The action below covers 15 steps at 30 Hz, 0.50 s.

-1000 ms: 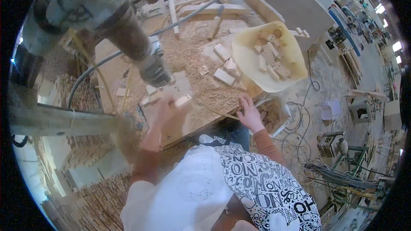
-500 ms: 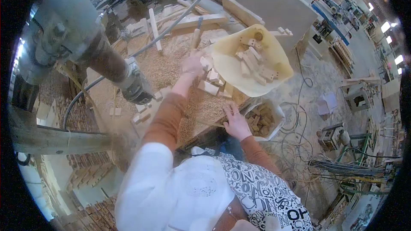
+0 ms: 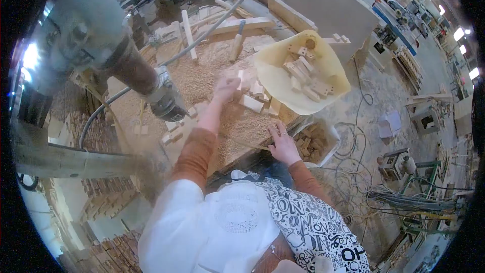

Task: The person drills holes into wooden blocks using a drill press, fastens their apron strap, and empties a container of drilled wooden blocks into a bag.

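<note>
My left hand [image 3: 227, 90] is closed, its fingertips pinching a small pale wood block [image 3: 240, 77] above the sawdust-covered table [image 3: 194, 78]. Just right of it lie several cut wood blocks [image 3: 251, 103]. Fingers spread, my right hand [image 3: 284, 145] rests at the table's near edge. The end of a thin strip [image 3: 247, 144] reaches its thumb; no grip on it can be made out. Beyond the blocks is a yellowish tray [image 3: 333, 78] with several drilled wood pieces [image 3: 298, 71] inside.
A machine head [image 3: 164, 93] hangs over the table's left side, near my left forearm. A hose [image 3: 214, 26] crosses above the table. Below its right edge stands a white container [image 3: 331, 146] of wood offcuts. Cables [image 3: 353, 136] lie on the floor at the right.
My left hand has drawn back slightly toward my body, and the block at its fingertips now shows more clearly. My right hand stays at the table edge. The view has shifted slightly.
</note>
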{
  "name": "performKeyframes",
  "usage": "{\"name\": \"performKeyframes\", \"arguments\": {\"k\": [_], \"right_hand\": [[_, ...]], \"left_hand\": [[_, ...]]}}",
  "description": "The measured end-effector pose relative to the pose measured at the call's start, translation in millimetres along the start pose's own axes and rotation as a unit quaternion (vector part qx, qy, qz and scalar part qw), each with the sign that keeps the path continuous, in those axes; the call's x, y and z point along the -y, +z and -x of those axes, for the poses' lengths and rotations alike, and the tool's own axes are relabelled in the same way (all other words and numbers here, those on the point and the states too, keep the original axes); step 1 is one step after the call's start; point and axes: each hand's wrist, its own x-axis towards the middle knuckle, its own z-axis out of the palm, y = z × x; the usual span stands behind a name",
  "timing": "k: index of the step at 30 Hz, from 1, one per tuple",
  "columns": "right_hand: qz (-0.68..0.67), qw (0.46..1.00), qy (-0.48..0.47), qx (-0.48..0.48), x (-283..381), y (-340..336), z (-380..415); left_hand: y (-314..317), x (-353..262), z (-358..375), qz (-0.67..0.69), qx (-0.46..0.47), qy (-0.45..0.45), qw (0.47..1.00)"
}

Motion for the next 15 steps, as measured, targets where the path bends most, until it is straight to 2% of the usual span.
{"name": "performKeyframes", "arguments": {"k": [1, 2, 3, 5, 6, 8, 9, 11, 12, 13, 14, 15], "right_hand": [[-0.001, 1.000, -0.005, 0.004, -1.9, 2.4, -0.7], [-0.014, 1.000, 0.000, 0.007, -3.3, 3.3, 0.5], [-0.026, 1.000, 0.004, 0.010, -5.5, 4.0, 0.7], [-0.027, 1.000, 0.002, 0.013, -7.7, 5.1, 0.2], [-0.029, 1.000, 0.004, 0.012, -7.5, 5.9, -0.8], [-0.040, 0.999, -0.006, 0.019, -7.2, 2.6, -0.3], [-0.044, 0.999, -0.004, 0.019, -7.5, 1.2, 0.0], [-0.055, 0.998, -0.014, 0.014, -8.9, 0.6, -1.5], [-0.058, 0.998, -0.021, 0.019, -8.6, 1.0, -1.8], [-0.058, 0.998, -0.012, 0.022, -8.9, 1.5, -1.6], [-0.058, 0.998, -0.002, 0.025, -9.6, 2.1, -1.7], [-0.067, 0.997, -0.006, 0.028, -10.3, 2.4, -2.1]], "left_hand": [[-2.2, 3.3, 16.8, 0.298, 0.094, -0.080, 0.946], [-5.3, 5.2, 37.2, 0.567, 0.176, -0.149, 0.791], [-13.8, 1.7, 61.0, 0.569, 0.171, -0.153, 0.789], [-31.7, -3.0, 109.9, 0.724, 0.221, -0.164, 0.633], [-26.5, 11.5, 124.7, 0.726, 0.213, -0.168, 0.633], [-16.7, 45.2, 152.6, 0.668, 0.217, -0.143, 0.697], [-18.4, 54.9, 167.9, 0.670, 0.209, -0.149, 0.696], [-25.7, 73.3, 193.9, 0.524, 0.163, -0.102, 0.830], [-30.4, 84.9, 205.4, 0.525, 0.155, -0.107, 0.830], [-32.9, 98.8, 215.2, 0.364, 0.072, -0.072, 0.926], [-34.3, 111.3, 221.6, 0.187, -0.012, -0.034, 0.982], [-30.9, 124.2, 223.4, 0.163, -0.072, -0.022, 0.984]]}}
